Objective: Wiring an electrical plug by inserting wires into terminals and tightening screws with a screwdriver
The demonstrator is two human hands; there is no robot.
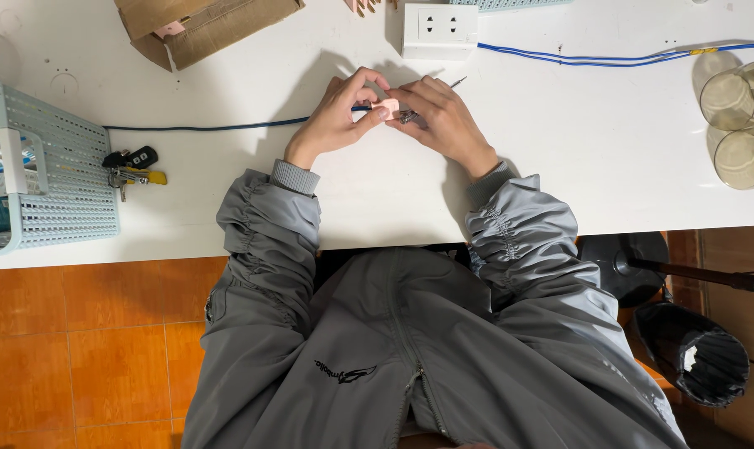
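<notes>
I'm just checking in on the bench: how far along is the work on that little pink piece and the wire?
Already done: nothing finished shows. In hand: both hands meet over the table; the left hand pinches the small pink piece on the dark blue wire, and the right hand works at it with a thin metal tool. Left: the white socket block and its blue cable lie untouched.

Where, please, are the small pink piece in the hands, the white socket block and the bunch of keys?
small pink piece (388, 107), head view, its exposed front face.
white socket block (439, 30), head view, middle of its top.
bunch of keys (132, 166), head view, the black fob.
</notes>
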